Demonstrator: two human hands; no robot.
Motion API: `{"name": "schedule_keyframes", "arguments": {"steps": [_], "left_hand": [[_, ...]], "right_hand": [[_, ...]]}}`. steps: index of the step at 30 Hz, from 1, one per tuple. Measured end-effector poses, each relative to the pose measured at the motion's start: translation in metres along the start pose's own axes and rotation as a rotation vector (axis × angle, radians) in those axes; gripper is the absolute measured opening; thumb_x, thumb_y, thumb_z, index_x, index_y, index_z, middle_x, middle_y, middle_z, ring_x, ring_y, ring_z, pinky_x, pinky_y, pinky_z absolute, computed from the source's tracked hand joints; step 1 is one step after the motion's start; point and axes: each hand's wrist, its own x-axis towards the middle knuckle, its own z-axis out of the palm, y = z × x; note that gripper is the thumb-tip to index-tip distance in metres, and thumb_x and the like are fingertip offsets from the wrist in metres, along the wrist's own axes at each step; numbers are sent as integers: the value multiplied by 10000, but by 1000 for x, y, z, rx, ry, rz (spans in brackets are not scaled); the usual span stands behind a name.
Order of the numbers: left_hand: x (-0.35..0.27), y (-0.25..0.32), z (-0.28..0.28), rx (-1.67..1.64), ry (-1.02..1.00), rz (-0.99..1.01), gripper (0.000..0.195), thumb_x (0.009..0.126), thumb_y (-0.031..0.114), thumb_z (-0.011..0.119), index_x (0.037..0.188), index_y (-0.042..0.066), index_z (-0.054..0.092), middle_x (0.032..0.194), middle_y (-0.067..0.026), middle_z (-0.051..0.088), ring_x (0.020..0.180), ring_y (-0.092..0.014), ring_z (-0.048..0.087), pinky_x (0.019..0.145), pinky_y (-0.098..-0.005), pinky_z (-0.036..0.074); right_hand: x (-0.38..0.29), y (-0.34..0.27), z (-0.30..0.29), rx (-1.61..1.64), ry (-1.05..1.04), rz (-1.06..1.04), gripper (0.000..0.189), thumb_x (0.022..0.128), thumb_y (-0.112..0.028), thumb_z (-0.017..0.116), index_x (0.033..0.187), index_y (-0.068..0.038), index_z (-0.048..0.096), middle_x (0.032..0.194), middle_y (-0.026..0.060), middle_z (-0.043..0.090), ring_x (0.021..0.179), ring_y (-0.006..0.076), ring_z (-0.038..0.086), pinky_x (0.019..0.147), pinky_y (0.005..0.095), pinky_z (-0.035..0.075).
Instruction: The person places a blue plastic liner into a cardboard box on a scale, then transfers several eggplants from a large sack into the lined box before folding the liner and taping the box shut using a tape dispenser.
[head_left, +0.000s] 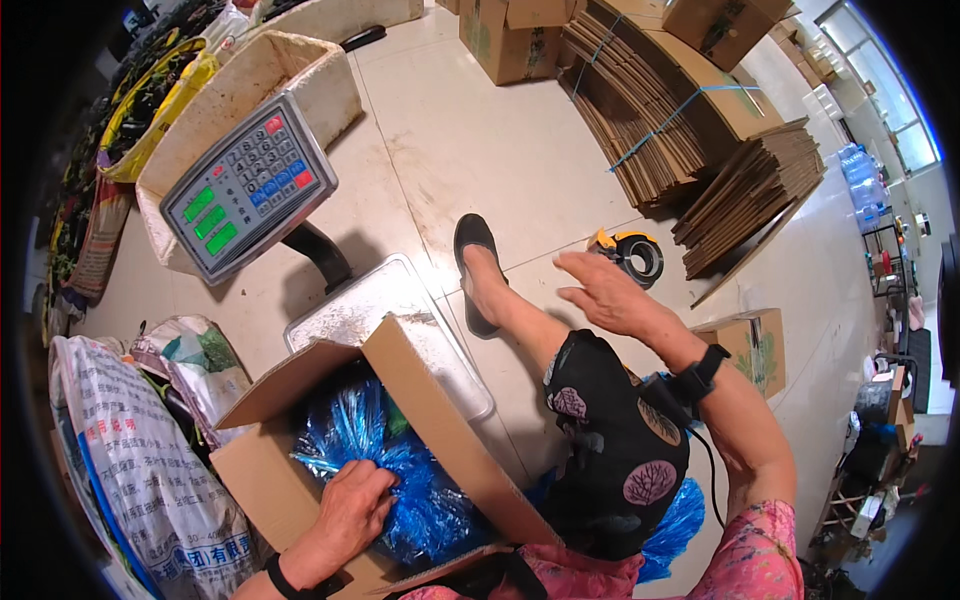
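An open cardboard box (454, 431) stands before me with its flaps raised, partly over the metal platform of a scale (349, 304). Inside it lies a blue plastic bag (431, 506), bunched at the middle; a patch of green shows beside the gathered plastic. My left hand (354, 501) is curled around the bunched part of this bag, its fingertips partly hidden. Out over the floor, above my knee, my right hand (619, 292) holds nothing and its fingers are apart. Just beyond it on the tiles sits a yellow and black tape dispenser (637, 255).
The scale's keypad display (251, 187) leans up in front of a foam trough (322, 71). Printed woven sacks (142, 442) crowd the left. Strapped stacks of flattened cardboard (645, 112) and a taped carton (750, 349) stand to the right. More blue plastic (675, 529) lies beside my leg.
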Motion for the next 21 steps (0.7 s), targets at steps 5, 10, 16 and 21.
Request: {"name": "schedule_keyframes", "arguments": {"steps": [5, 10, 16, 21], "left_hand": [[2, 2, -1, 26, -18, -59, 249, 689, 6, 721, 898, 55, 594, 785, -122, 512, 763, -333, 526, 677, -409, 448], [1, -1, 0, 16, -33, -100, 244, 680, 5, 725, 880, 65, 600, 787, -111, 514, 763, -319, 529, 681, -400, 451], [2, 0, 2, 11, -12, -75, 248, 670, 6, 725, 875, 68, 599, 787, -107, 510, 763, -311, 529, 686, -396, 456], [-2, 2, -3, 25, -52, -109, 233, 689, 6, 703, 875, 67, 579, 791, -107, 503, 771, -315, 531, 689, -400, 453]], "right_hand": [[47, 2, 17, -100, -144, 87, 627, 951, -376, 512, 1384, 59, 384, 1484, 261, 325, 1387, 404, 283, 1139, 424, 270], [72, -33, 28, -88, -593, 152, 781, 907, -480, 520, 1446, 34, 287, 1489, 260, 311, 1392, 387, 292, 1102, 480, 325], [15, -8, 37, -103, -573, -21, 373, 895, -291, 540, 1138, -19, 614, 1162, 211, 617, 1081, 406, 584, 904, 452, 481], [32, -50, -2, -240, -874, -34, 332, 895, -331, 600, 1014, -30, 675, 1021, 185, 670, 944, 360, 636, 828, 435, 496]]}}
